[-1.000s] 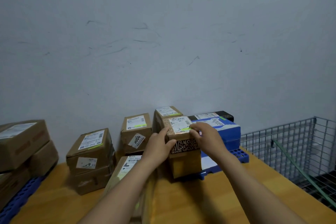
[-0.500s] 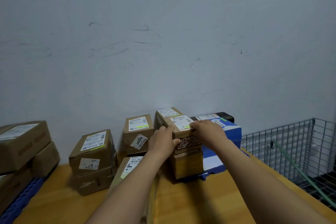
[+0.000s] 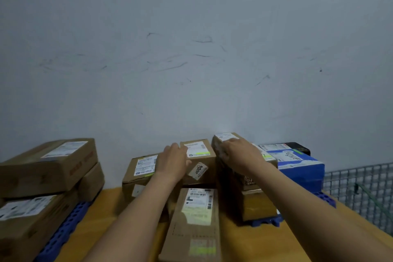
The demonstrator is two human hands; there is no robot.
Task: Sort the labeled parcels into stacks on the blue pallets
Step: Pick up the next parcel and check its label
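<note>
My left hand [image 3: 174,161] grips the upper left corner of a brown parcel with a "J004" sticker [image 3: 201,165], thumb on its front face. My right hand [image 3: 238,153] lies flat on top of a patterned brown parcel [image 3: 236,178]. That parcel tops a stack on the right blue pallet [image 3: 265,222], above a plain brown parcel [image 3: 258,205]. A blue parcel [image 3: 302,169] and a black one [image 3: 298,147] sit beside the stack. A long labeled parcel [image 3: 195,221] lies on the table under my arms. Another labeled parcel [image 3: 139,171] stands left of the J004 one.
Two big brown parcels [image 3: 46,164] are stacked on the left blue pallet [image 3: 63,232]. The wooden table [image 3: 102,225] runs up to a grey wall. A wire cage [image 3: 361,187] stands past the table's right edge.
My left hand left the patterned parcel and moved left onto the J004 parcel. My right hand slid further over the patterned parcel's top. The view came closer and shifted left.
</note>
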